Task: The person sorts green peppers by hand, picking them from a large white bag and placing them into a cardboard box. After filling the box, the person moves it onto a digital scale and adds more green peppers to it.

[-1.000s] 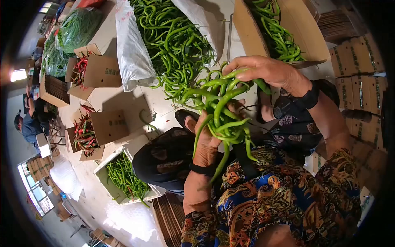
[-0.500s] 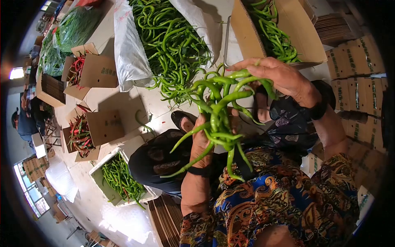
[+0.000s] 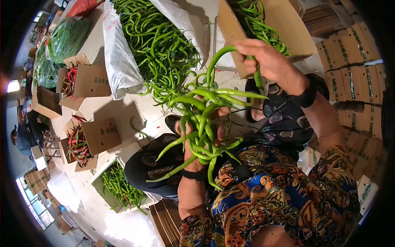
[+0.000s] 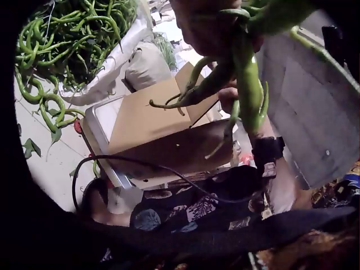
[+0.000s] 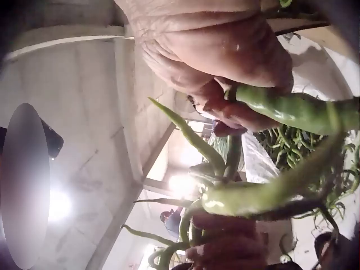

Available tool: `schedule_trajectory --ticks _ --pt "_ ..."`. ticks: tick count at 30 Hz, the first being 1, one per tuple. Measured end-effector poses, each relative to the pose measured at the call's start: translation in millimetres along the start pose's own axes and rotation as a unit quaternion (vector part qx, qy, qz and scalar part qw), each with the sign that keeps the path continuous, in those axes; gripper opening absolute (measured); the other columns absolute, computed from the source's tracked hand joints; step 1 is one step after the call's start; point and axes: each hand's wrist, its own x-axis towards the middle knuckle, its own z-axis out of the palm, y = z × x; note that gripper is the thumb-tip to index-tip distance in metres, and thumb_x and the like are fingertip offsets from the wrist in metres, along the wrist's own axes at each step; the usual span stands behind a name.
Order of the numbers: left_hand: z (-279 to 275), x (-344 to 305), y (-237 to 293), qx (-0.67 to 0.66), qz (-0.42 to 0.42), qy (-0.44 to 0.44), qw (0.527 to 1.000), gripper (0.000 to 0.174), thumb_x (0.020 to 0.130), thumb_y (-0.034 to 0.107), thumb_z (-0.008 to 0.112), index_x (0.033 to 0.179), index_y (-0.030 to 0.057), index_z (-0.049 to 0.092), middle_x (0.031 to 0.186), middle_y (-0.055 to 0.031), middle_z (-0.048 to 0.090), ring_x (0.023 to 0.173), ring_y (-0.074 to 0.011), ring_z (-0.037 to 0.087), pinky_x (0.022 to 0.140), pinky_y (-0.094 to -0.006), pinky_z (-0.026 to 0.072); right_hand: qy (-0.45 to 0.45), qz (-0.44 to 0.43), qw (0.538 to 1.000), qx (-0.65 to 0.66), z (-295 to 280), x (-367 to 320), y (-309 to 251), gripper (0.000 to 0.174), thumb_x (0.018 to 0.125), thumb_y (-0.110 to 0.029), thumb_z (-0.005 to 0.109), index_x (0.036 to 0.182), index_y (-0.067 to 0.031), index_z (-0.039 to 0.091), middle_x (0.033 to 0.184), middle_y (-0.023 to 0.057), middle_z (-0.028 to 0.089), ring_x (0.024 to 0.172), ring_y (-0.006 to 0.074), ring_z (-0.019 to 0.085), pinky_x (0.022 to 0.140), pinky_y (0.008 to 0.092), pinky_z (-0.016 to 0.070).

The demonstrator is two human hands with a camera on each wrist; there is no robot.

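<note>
In the head view, my left hand (image 3: 188,136) grips a loose bunch of long green chili peppers (image 3: 201,108), fingers round its middle and tips sticking out on all sides. Above and to the right of it, my right hand (image 3: 269,61) pinches one long curved chili pepper (image 3: 222,51) between thumb and fingers. From the right wrist view, this pepper (image 5: 287,109) lies under the curled fingers, and the bunch in the left hand (image 5: 230,243) is below. Peppers (image 4: 247,84) dangle beneath the left hand in the left wrist view.
An open white sack (image 3: 119,53) spills green peppers on the floor ahead. A cardboard box (image 3: 298,35) of green peppers stands at its right. To the left are cartons (image 3: 96,80) of red chilies and a white foam box (image 3: 150,200) of green ones. Stacked cartons (image 3: 352,86) line the right side.
My right hand has drawn up and away from the bunch with one curved pepper; before, it was spread over the bunch's upper end. My left hand keeps its grip, turning the bunch slightly.
</note>
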Motion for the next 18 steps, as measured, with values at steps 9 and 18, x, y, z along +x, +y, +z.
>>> schedule_trajectory --ticks 9,18 --pt "-16 6 3 -0.075 0.009 -0.036 0.997 0.066 0.085 0.049 0.051 0.142 0.0187 0.034 0.109 -0.0205 0.055 0.054 -0.018 0.047 0.048 -0.0301 0.0393 0.095 -0.11 0.988 0.043 -6 -21 -50 0.035 0.098 -0.021 0.047 0.126 0.001 0.05 0.09 0.0011 0.05 0.07 0.0083 0.039 0.061 0.0215 0.0344" --pt "4 0 7 -0.083 -0.007 -0.009 0.996 0.065 0.086 0.052 0.05 0.141 0.0194 0.036 0.101 -0.017 0.054 0.053 -0.0151 0.046 0.045 -0.0255 0.0377 0.256 -0.206 0.918 -0.222 -86 9 -110 0.05 0.095 -0.034 0.051 0.137 -0.0071 0.041 0.118 0.0125 0.057 0.101 0.017 0.057 0.087 0.03 0.0468"
